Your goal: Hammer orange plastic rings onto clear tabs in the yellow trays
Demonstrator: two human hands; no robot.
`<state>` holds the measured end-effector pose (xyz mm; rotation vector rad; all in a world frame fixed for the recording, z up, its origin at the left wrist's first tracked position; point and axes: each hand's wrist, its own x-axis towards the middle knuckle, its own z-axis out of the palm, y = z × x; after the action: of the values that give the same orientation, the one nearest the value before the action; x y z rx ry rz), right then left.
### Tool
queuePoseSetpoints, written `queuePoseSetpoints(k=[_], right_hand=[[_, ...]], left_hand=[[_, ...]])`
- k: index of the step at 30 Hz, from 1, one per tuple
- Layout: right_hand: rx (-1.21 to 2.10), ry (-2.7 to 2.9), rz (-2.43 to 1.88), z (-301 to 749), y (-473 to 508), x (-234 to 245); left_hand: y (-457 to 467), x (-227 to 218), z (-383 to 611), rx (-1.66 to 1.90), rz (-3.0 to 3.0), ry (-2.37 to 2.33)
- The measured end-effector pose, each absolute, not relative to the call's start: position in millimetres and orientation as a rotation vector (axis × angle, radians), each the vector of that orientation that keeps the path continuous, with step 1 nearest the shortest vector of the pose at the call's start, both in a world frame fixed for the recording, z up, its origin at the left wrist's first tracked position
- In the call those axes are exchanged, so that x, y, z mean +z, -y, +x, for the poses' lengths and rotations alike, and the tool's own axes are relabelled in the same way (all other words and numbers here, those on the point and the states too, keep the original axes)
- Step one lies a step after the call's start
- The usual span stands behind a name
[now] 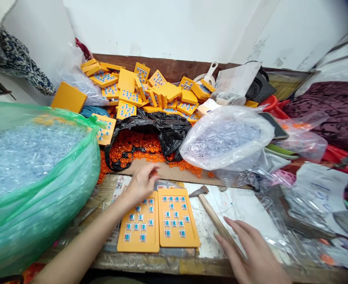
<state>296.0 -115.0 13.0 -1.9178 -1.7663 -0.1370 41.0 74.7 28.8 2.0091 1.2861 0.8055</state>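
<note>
My left hand (144,181) is over the top of the left yellow plate (140,238), its fingers pinched together with a small orange piece showing at the tips. Beside it lies a second yellow plate (176,197); both carry rows of small clear pieces with blue centres. Close to the right plate rests a hammer (211,211), head away from me. My right hand (251,252) hovers over or touches the hammer's wooden handle, thumb and fingers spread apart. Orange rings (150,148) spill from a black plastic bag (174,132) beyond my left hand.
A green bag (81,189) of clear pieces bulges at the left. Another clear-plastic bag (227,138) of pieces stands right of the black one. Yellow plates (128,81) are heaped against the wall. Loose clear plastic parts (304,213) and papers crowd the right side.
</note>
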Motion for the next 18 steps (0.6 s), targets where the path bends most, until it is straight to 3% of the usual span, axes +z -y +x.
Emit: queuePoseSetpoints(k=[7,12,18], right_hand=[[-0.005,1.723,-2.222,293.0,93.8,-8.0],[0.044,1.675,-1.938,273.8,96.9,19.7],[0.106,2.040,-1.660,241.5,92.1,32.5]], left_hand=[[-19.8,26.3,52.7,0.764,1.924,-1.090],[-24.6,20.3,49.8,0.827,1.810,-1.092],[-27.0,10.9,51.1,0.864,1.686,-1.139]])
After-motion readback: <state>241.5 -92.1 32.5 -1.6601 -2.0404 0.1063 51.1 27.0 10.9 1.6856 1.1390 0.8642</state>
